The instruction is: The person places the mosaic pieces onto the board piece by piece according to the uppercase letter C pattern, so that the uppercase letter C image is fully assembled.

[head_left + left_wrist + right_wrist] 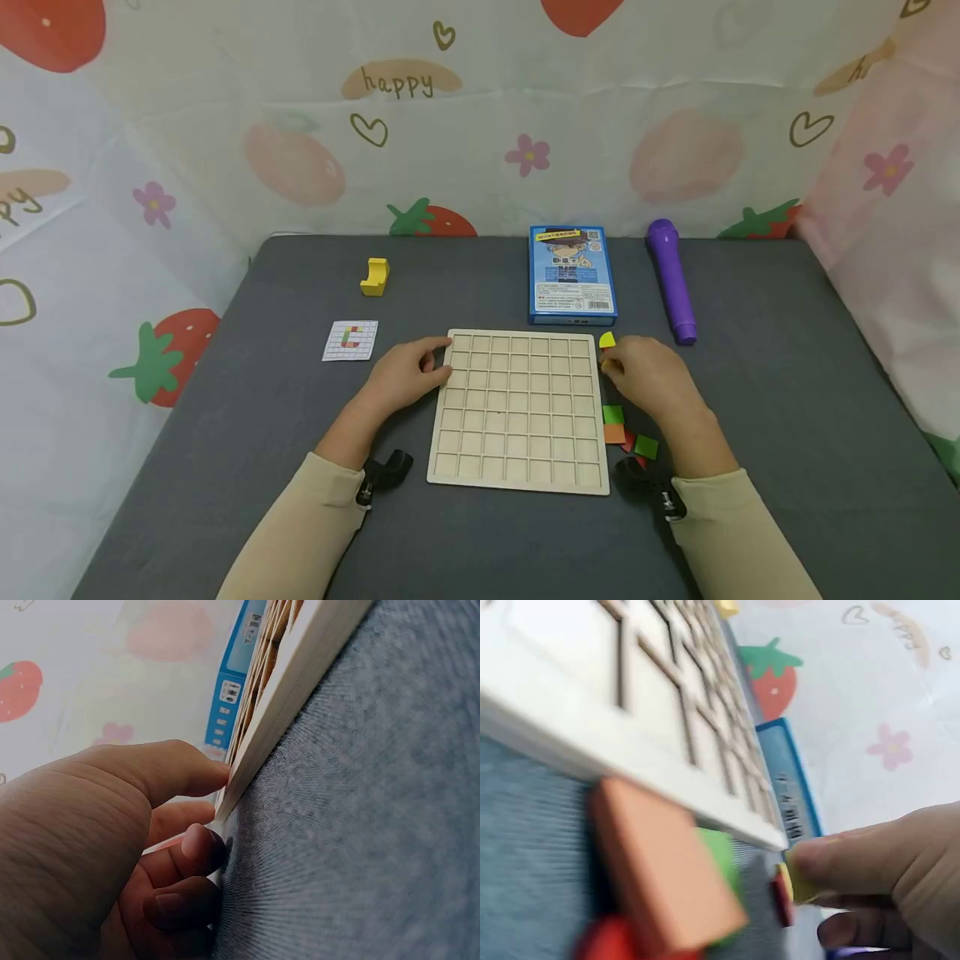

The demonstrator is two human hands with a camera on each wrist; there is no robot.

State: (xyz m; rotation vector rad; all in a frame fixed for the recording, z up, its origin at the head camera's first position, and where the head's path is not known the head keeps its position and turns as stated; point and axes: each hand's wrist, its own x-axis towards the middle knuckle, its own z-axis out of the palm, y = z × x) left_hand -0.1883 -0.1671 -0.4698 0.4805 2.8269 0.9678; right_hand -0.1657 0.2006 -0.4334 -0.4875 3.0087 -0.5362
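A pale wooden grid board (519,408) lies in front of me. At its upper left edge rests my left hand (405,375), thumb and forefinger tips against the side; in the left wrist view the other fingers (184,904) curl loosely beneath. My right hand (648,379) is beside the board's upper right edge. Its thumb and fingers pinch a small yellow piece (802,886), mostly covered by the thumb, with a red piece (782,896) right by it. Another yellow piece (607,340) shows just beyond the fingertips.
Along the board's right side lie an orange tile (614,434), green tiles (612,414) and red pieces. Behind are a blue box (573,275) and a purple microphone-shaped thing (672,282). A grid card (350,341) and a yellow block (375,277) lie at the left.
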